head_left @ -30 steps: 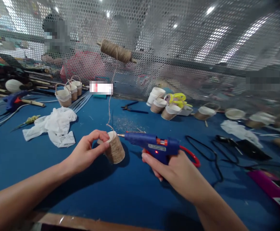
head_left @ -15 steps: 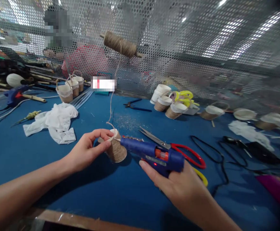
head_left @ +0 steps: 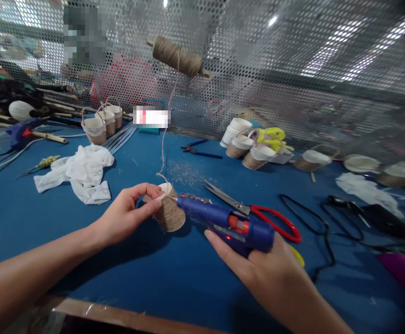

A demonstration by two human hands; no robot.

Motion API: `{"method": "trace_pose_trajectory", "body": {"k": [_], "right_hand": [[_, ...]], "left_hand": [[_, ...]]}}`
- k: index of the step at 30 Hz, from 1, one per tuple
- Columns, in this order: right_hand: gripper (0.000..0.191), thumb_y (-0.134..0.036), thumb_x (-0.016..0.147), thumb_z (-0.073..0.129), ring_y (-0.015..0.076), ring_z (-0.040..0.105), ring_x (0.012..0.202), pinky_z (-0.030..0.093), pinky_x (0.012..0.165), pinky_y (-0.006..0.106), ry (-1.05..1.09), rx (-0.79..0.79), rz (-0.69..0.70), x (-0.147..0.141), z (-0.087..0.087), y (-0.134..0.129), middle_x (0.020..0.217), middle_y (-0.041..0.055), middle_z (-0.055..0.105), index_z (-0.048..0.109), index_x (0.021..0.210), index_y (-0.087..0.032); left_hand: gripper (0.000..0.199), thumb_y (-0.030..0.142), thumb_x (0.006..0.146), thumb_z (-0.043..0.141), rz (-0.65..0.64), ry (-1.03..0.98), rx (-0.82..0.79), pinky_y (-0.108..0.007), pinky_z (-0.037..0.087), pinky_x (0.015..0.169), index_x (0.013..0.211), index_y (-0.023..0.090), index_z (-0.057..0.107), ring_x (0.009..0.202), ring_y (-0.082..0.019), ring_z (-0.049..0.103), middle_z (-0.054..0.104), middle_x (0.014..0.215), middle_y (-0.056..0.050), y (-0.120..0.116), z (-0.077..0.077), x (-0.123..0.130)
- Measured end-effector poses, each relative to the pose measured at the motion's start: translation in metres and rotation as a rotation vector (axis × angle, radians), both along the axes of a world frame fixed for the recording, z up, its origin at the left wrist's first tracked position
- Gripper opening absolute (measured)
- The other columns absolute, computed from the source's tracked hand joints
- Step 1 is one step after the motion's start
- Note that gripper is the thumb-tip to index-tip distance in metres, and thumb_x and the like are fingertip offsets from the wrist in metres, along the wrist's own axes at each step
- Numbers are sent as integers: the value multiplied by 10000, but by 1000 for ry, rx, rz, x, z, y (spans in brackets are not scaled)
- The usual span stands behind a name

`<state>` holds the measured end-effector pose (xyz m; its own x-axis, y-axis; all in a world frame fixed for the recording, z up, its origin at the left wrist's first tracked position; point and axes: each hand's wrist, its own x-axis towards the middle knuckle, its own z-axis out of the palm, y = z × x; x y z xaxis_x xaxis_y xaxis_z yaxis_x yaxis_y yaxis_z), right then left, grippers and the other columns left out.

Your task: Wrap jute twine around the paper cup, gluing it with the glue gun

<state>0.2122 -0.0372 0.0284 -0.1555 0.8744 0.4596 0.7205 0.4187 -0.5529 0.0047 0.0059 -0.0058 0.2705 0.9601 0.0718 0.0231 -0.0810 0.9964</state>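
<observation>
My left hand (head_left: 129, 211) is closed on a small twine-wrapped cup (head_left: 170, 214), pinching it near its white end, which points up and away from me. A strand of twine (head_left: 163, 148) runs from that end up to a twine spool (head_left: 177, 55) on a stick at the mesh. My right hand (head_left: 258, 264) grips a blue hot glue gun (head_left: 223, 220) with a small red light lit. Its nozzle points left at the cup's side, close to the white end; whether it touches I cannot tell.
Red-handled scissors (head_left: 275, 222) lie behind the glue gun, and blue-handled pliers (head_left: 202, 150) farther back. Several wrapped cups (head_left: 254, 155) stand at the back right, others (head_left: 95, 132) at the back left. White cloth (head_left: 80, 171) lies left; a black cord (head_left: 324, 232) right.
The glue gun has shifted slightly right, its nozzle drawn back a little along the cup. The left hand still pinches the cup. The whole view has moved slightly.
</observation>
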Motion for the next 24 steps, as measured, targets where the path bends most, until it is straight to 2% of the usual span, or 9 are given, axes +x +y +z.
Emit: {"method": "trace_pose_trajectory", "body": {"k": [4, 9, 13, 17, 21, 24], "right_hand": [[132, -255, 784, 529, 201, 602, 489, 507, 448, 282, -134, 32, -1, 4, -4, 2, 480, 10, 598, 645, 723, -256], [156, -271, 788, 534, 189, 594, 481, 498, 447, 278, -164, 52, -45, 5, -7, 2, 503, 17, 602, 633, 670, -248], [172, -245, 797, 517, 157, 551, 413, 470, 410, 257, -222, -19, 47, 5, 3, 1, 485, -3, 595, 621, 660, -243], [206, -260, 810, 490, 190, 590, 479, 481, 439, 278, -328, 51, 68, 11, 11, 1, 480, 20, 586, 657, 691, -240], [236, -288, 819, 471, 221, 611, 547, 494, 491, 311, -357, 142, 53, 14, 7, 1, 463, 30, 563, 679, 715, -249], [245, -275, 827, 466, 200, 591, 507, 487, 489, 303, -342, 120, 13, 13, 2, 0, 483, 20, 578, 671, 696, -254]], "left_hand": [[148, 275, 784, 562, -15, 14, 2, -324, 376, 881, 703, 158, 521, 965, -192, 537, 611, 925, -68, -1, 1, -1], [140, 265, 796, 539, -40, 14, 17, -311, 385, 851, 714, 155, 513, 926, -178, 530, 600, 907, -62, -1, 1, -1], [141, 263, 793, 542, -27, 29, 17, -304, 391, 837, 710, 153, 510, 886, -164, 528, 585, 887, -48, 0, 0, 0], [158, 279, 790, 551, -22, 47, 15, -308, 403, 831, 704, 151, 515, 912, -176, 537, 589, 929, -59, 0, 0, -1], [163, 284, 796, 546, -39, 52, 6, -313, 412, 825, 704, 155, 510, 921, -183, 547, 597, 927, -62, -1, 1, -2], [153, 275, 802, 537, -47, 79, 19, -313, 392, 857, 700, 164, 510, 991, -199, 532, 607, 878, -54, -1, 3, -2]]}}
